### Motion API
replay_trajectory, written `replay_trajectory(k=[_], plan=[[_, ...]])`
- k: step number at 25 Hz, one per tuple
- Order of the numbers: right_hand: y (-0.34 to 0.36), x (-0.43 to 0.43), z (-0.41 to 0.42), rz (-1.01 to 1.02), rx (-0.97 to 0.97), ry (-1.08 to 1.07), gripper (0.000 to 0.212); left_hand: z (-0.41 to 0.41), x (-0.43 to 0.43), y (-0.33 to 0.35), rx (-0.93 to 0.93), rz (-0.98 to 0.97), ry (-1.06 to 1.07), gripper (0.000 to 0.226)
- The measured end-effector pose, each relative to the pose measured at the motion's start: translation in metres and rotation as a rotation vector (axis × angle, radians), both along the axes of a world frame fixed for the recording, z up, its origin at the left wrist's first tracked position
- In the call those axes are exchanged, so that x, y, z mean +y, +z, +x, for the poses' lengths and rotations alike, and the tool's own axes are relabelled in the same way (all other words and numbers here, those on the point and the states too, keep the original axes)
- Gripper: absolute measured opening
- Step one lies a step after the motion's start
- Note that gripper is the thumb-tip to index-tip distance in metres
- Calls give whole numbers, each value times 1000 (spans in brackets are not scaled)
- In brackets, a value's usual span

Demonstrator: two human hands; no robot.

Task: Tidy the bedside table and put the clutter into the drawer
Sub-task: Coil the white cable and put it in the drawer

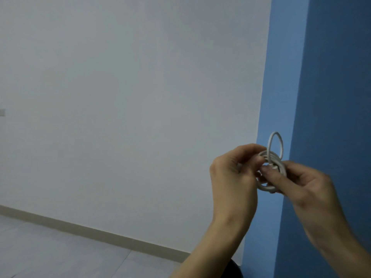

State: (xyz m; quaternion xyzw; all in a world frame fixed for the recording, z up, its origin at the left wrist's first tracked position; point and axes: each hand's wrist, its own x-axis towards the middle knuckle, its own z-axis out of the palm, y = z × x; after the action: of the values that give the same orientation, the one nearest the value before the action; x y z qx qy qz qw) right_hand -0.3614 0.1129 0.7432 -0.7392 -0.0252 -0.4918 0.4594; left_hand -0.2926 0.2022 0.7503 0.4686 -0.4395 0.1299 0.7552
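A white cable [271, 157], wound into a small coil, is held up in the air in front of the walls. One loop of it sticks up above my fingers. My left hand [233, 173] pinches the coil from the left. My right hand [303, 183] grips it from the right, thumb and fingers closed on the strands. The lower part of the coil shows between both hands. The bedside table and its drawer are out of view.
A pale grey wall [130, 97] fills the left and middle. A blue wall corner [321, 77] stands behind my hands on the right. A beige skirting board [90, 232] runs above the grey tiled floor [50, 255]. Something dark [236, 269] shows at the bottom edge.
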Motion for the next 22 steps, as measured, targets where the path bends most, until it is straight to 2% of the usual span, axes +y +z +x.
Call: replay_trajectory(k=[2, 5, 8, 10, 12, 16, 18, 20, 22], plan=[[0, -3, 2, 171, 74, 204, 60, -2, -2, -3, -18, 3, 45, 21], [-1, -4, 4, 316, 101, 421, 41, -2, -8, -6, -37, 12, 100, 19], [-7, 0, 8, 448, 33, 570, 43, -5, -10, -7, -107, 15, 193, 20], [-9, 1, 10, 353, -27, 425, 56, -7, -9, -8, -173, 16, 263, 17], [-10, 3, 10, 243, -55, 258, 66, -5, -7, -11, -230, 47, 343, 28], [-12, -1, 14, 101, -35, 61, 66, -2, -8, -13, -251, 75, 388, 33], [-13, -4, 15, 59, 15, 82, 68, -4, -8, -14, -242, 59, 379, 28], [-13, -4, 13, 44, 109, 236, 66, -3, -8, -16, -193, 41, 341, 19], [-9, -3, 7, 58, 183, 405, 60, 0, -7, -16, -123, 39, 276, 22]])
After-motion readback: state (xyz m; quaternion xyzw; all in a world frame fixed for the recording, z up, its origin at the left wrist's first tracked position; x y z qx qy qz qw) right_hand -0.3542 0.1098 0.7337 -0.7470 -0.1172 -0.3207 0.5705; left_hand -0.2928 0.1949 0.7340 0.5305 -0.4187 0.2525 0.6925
